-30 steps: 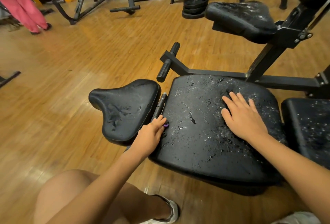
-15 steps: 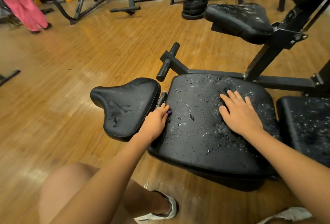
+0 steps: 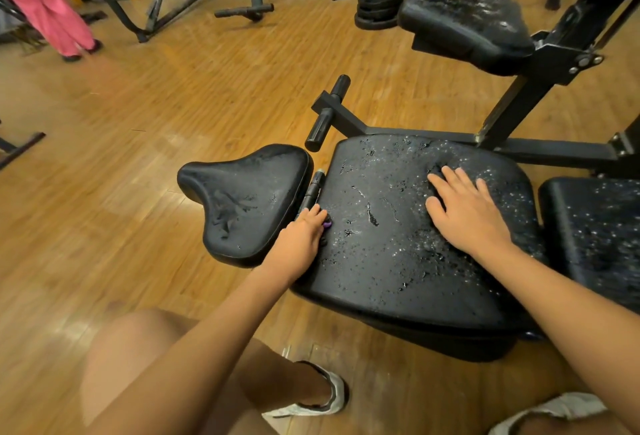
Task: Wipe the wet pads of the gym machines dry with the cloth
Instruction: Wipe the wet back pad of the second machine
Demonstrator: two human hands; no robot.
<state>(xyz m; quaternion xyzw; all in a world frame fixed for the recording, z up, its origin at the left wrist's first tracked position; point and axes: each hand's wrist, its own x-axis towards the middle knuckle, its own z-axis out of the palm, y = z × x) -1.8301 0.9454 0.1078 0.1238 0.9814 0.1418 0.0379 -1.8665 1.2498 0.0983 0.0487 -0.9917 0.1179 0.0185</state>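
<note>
Right hand [image 3: 467, 216] lies flat near the centre pad's [image 3: 374, 296] far right corner; unwiped droplets [image 3: 349, 233] run left toward the left hand [image 3: 298, 242], curled at its left edge, grip undeterminable.

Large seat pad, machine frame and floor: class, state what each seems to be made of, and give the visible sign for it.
Large seat pad: likely black vinyl or faux leather over padding; it has a smooth sheen and water beads on it.
Machine frame: probably painted steel; it is square matte black tubing with bolts.
Floor: wood or wood-look laminate; the glossy plank grain doesn't show which.
</note>
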